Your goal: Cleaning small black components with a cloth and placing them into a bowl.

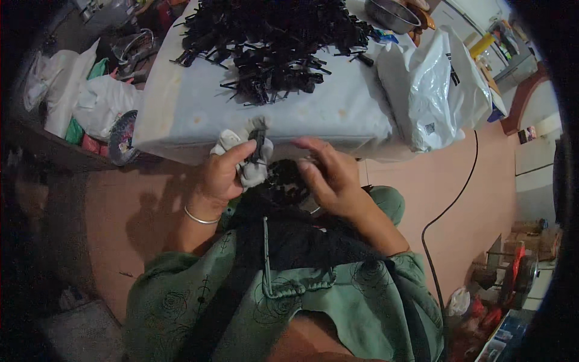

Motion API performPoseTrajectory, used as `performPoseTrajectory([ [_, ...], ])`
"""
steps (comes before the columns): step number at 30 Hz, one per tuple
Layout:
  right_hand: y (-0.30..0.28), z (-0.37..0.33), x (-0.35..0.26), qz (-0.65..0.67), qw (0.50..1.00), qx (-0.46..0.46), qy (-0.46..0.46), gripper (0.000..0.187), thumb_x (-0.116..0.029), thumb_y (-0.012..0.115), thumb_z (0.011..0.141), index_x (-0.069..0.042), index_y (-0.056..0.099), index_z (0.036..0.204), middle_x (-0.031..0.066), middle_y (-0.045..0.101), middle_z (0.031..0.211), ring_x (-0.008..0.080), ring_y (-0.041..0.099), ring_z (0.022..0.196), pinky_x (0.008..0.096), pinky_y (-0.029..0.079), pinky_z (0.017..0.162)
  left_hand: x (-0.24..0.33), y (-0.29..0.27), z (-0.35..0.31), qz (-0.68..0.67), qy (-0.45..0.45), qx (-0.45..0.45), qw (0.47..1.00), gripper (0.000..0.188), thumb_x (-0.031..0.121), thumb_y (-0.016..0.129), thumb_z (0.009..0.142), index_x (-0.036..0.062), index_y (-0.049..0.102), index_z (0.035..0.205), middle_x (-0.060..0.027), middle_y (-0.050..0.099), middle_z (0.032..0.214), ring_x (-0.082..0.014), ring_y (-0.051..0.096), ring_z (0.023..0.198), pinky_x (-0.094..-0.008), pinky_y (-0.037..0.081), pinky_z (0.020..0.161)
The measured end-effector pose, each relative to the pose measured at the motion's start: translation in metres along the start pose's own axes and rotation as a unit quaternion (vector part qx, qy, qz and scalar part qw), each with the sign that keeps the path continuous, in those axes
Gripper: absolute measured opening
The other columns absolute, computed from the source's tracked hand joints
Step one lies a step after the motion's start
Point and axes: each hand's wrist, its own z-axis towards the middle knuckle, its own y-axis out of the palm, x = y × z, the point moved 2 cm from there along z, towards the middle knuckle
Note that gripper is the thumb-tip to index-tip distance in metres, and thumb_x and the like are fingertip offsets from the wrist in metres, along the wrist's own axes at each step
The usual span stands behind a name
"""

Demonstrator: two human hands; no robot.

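Mid-frame, the left hand pinches a black part and white cloth; beside it, the right hand gapes loosely.

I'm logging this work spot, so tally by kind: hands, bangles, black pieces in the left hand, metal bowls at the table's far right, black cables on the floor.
Hands: 2 (left hand, right hand)
Silver bangle: 1
Held black piece: 1
Metal bowl: 1
Black cable: 1
Total: 6

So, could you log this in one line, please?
left hand: holds black part, white cloth | right hand: apart | black pile: on table
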Motion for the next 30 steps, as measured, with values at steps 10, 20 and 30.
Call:
performPoseTrajectory([
  [10,0.023,-0.008,-0.008,-0.124,0.971,-0.197,-0.051,0.055,-0.007,0.060,0.076,-0.001,0.036,0.125,0.0183,0.059,0.085,0.0322,0.058,0.064,0.0375,0.046,0.057,-0.003,0.023,-0.010,0.271,0.144,0.023,0.951,0.034,0.005,0.048,0.087,-0.0028,0.045,0.119,-0.0028,0.058,0.090,-0.0079,0.053,0.078,-0.0199,0.044,0.072],
  [20,0.013,-0.012,-0.018,-0.078,0.984,-0.154,-0.036,0.054,-0.004,0.061,0.075,0.000,0.039,0.124,0.0197,0.060,0.087,0.0320,0.060,0.066,0.0351,0.047,0.056,-0.001,0.023,-0.019,0.289,0.120,0.028,0.949,0.031,0.005,0.049,0.086,-0.0009,0.048,0.116,-0.0019,0.058,0.088,-0.0065,0.052,0.079,-0.0195,0.044,0.070],
  [30,0.020,-0.020,-0.025,-0.108,0.977,-0.164,-0.088,0.058,-0.006,0.062,0.074,-0.004,0.037,0.126,0.0168,0.060,0.078,0.0317,0.058,0.062,0.0389,0.045,0.053,0.000,0.029,-0.026,0.352,0.142,0.026,0.925,0.030,0.005,0.049,0.086,-0.0020,0.049,0.115,-0.0024,0.058,0.088,-0.0059,0.050,0.077,-0.0181,0.043,0.066],
])
